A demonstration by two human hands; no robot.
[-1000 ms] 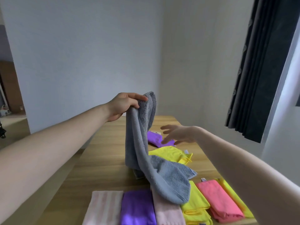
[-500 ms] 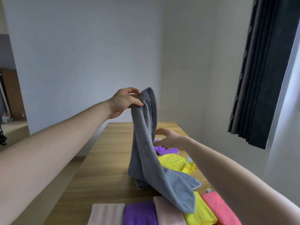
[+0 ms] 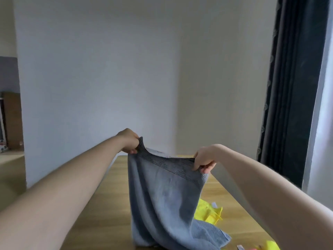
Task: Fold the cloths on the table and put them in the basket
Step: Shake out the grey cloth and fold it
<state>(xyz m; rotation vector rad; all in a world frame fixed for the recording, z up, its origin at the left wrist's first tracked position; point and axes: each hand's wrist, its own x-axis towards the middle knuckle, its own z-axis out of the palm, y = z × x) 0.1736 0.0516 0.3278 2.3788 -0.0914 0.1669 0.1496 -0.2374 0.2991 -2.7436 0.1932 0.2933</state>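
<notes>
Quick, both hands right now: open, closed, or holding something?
Left hand: closed, pinching one top corner of the grey towel.
Right hand: closed, pinching the other top corner of the same towel.

One grey-blue towel [image 3: 165, 192], two yellow cloths [image 3: 209, 212] [image 3: 272, 245], one wooden table [image 3: 100, 213], one dark curtain [image 3: 295, 87] and two hands [image 3: 128, 141] [image 3: 204, 158] show.

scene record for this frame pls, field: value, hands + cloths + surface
left hand: pinches one top corner of the grey towel
right hand: pinches the other top corner
grey towel: held up, spread between both hands, lower end resting on the table
yellow cloth: on the table, partly behind the towel
basket: not in view
</notes>
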